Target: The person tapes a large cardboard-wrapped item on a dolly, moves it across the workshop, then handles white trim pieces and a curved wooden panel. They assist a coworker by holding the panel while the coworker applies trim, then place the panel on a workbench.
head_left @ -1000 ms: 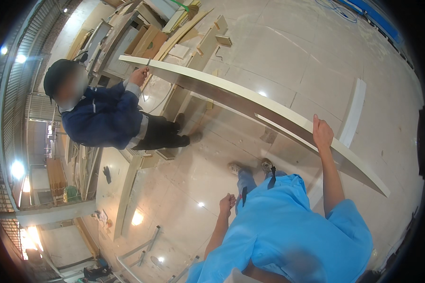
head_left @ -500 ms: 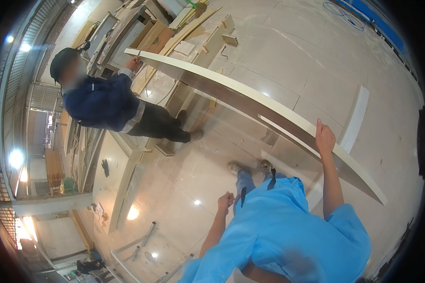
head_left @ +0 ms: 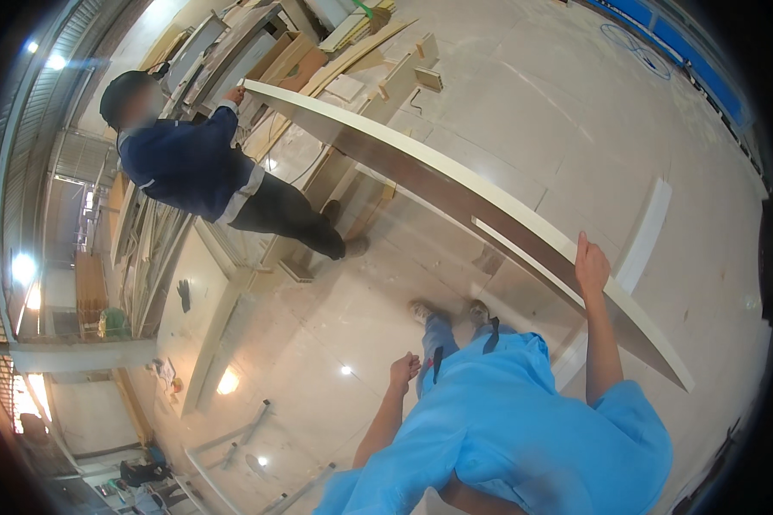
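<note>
A long panel (head_left: 385,168) with a brown face and pale cream edges stands on its side, slanting from upper left to lower right; a pale slot shows in its face. My right hand (head_left: 592,266) is closed over the panel's upper edge near its right end, the thumb pointing up. At the far left end, a co-worker's hand (head_left: 236,94) holds the panel's corner. My left hand (head_left: 404,371) hangs beside my body, away from the panel, its fingers curled with nothing visible in them.
The co-worker (head_left: 189,167) in dark blue stands ahead to the left. Behind lie boards and a cardboard box (head_left: 299,62). A pale worktable (head_left: 199,292) bears a dark glove (head_left: 184,295). White strips (head_left: 648,232) lie beyond my right hand; a metal frame (head_left: 232,446) is at lower left.
The panel's right end sits slightly lower in view, with my right hand still on its edge. The co-worker appears slightly higher. My left hand has shifted a little left, still curled.
</note>
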### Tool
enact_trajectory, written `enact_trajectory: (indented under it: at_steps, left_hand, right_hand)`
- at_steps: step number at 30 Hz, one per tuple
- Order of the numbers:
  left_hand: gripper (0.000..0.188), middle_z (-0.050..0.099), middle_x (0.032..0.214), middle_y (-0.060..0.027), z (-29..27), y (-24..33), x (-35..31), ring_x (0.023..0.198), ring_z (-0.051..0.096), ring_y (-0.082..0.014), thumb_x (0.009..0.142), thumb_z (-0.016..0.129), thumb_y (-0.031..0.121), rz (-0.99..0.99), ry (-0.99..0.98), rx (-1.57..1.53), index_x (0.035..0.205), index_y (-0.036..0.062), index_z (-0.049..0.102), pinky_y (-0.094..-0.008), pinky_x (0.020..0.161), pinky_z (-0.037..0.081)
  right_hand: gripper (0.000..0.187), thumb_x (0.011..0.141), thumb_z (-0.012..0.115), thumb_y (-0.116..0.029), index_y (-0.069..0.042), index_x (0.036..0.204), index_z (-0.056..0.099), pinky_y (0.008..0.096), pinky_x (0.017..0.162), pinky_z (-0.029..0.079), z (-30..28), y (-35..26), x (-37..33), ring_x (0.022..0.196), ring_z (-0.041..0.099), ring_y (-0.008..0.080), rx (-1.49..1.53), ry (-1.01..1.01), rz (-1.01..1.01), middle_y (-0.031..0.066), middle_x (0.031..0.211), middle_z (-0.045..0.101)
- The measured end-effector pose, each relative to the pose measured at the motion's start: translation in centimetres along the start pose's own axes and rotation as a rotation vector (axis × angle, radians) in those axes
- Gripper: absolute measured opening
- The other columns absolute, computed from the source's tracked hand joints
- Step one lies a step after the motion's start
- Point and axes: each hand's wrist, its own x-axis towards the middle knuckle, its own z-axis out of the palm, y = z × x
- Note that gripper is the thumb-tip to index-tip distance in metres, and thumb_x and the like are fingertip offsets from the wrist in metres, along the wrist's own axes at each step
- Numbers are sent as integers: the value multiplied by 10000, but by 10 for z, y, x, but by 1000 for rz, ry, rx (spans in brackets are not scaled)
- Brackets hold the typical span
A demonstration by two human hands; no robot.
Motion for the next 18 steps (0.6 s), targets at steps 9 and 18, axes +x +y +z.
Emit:
enact_trajectory:
  at_steps: [9,18]
  left_hand:
    - [408,674,917,-99,-9,14,12,788,642,-153,1013,528,332,92,8,-52,1080,-49,658,-255,683,511]
    - [372,664,892,-86,-38,79,35,766,642,-145,1013,532,315,156,-104,8,1061,-34,650,-254,654,516]
  right_hand:
    - [718,1038,297,-523,42,851,699,526,783,490,-2,-10,3,867,657,449,-39,45,26,279,871,675]
    - [677,1035,307,-522,21,882,681,526,797,470,-15,-23,-1,885,634,460,54,97,-6,268,888,671]
